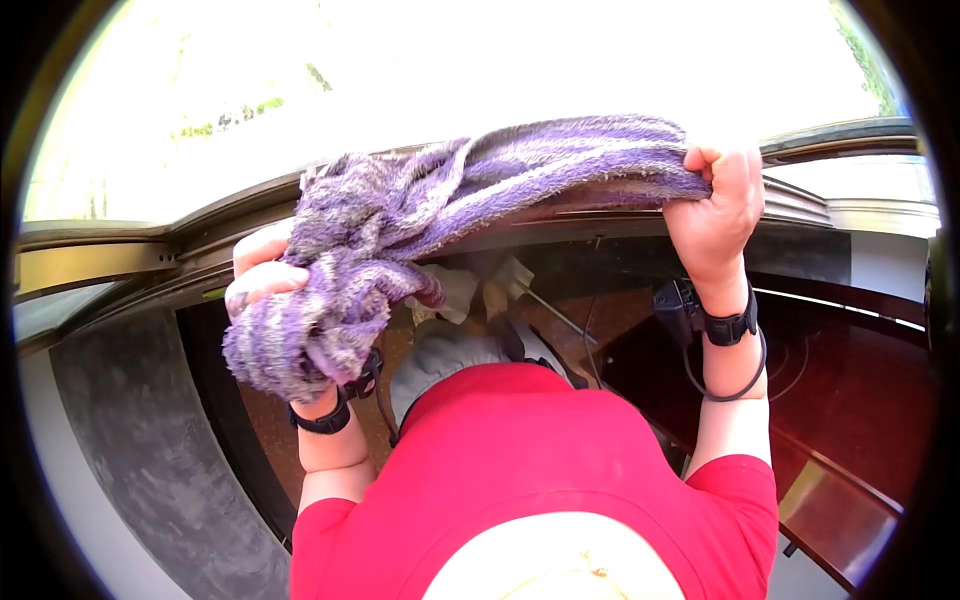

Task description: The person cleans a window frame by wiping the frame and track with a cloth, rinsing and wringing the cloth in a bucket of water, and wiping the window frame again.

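Observation:
A fluffy towel with purple and whitish-grey stripes stretches between my two hands, in front of a bright window. My left hand grips its bunched end, and loose folds hang down over the wrist. At the other end my right hand is closed in a fist around the gathered cloth. The middle of the towel is pulled into long folds and covers part of the window sill. Black straps circle both wrists, and the palm of my left hand is hidden by the cloth.
The window frame runs across in front of me. A dark red polished table stands at the right. A small black device with a cable is by my right wrist. A dark grey wall panel is at the left.

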Demonstrator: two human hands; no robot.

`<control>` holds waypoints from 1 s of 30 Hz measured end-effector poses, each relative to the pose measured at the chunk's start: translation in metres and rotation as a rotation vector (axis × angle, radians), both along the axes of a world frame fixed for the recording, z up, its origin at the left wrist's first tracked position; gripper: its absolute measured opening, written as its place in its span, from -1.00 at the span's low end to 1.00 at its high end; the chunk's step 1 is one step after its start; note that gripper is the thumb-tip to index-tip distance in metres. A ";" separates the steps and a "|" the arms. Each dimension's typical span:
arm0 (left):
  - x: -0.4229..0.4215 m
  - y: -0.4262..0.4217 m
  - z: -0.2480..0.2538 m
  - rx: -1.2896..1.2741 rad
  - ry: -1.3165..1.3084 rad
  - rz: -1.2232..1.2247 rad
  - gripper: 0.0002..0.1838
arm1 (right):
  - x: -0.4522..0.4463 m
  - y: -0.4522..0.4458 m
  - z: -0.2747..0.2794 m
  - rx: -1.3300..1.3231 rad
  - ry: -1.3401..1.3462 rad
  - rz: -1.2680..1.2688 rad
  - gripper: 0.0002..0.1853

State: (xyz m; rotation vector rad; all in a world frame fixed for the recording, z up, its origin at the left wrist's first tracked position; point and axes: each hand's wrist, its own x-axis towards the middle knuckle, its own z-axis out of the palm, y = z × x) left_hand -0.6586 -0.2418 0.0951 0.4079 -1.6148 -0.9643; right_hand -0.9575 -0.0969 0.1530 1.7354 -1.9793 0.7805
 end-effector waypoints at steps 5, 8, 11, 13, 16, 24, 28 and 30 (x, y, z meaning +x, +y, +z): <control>-0.012 -0.001 -0.001 -0.218 -0.239 0.043 -0.70 | 0.009 0.003 0.001 0.420 0.089 0.150 -0.64; -0.006 0.000 -0.008 -0.126 -0.237 0.027 -0.70 | 0.005 0.014 0.000 0.546 -0.248 0.404 -0.38; -0.003 0.000 -0.010 -0.099 -0.239 0.034 -0.70 | 0.006 0.010 0.003 0.645 -0.282 0.389 -0.39; -0.002 -0.001 -0.012 -0.088 -0.212 0.018 -0.70 | 0.014 0.002 0.001 0.663 -0.248 0.396 -0.43; -0.002 0.000 -0.011 -0.147 -0.223 0.018 -0.69 | 0.014 -0.010 -0.001 0.662 -0.357 0.347 -0.61; 0.000 -0.003 -0.013 -0.108 -0.208 -0.002 -0.61 | 0.012 -0.017 0.000 0.641 -0.476 0.524 -0.61; -0.006 0.002 -0.010 -0.181 -0.201 -0.025 -0.58 | 0.016 -0.021 0.007 0.818 -0.281 0.427 -0.37; -0.007 0.002 -0.008 -0.265 -0.243 -0.084 -0.58 | 0.016 -0.028 0.005 0.882 -0.215 0.463 -0.31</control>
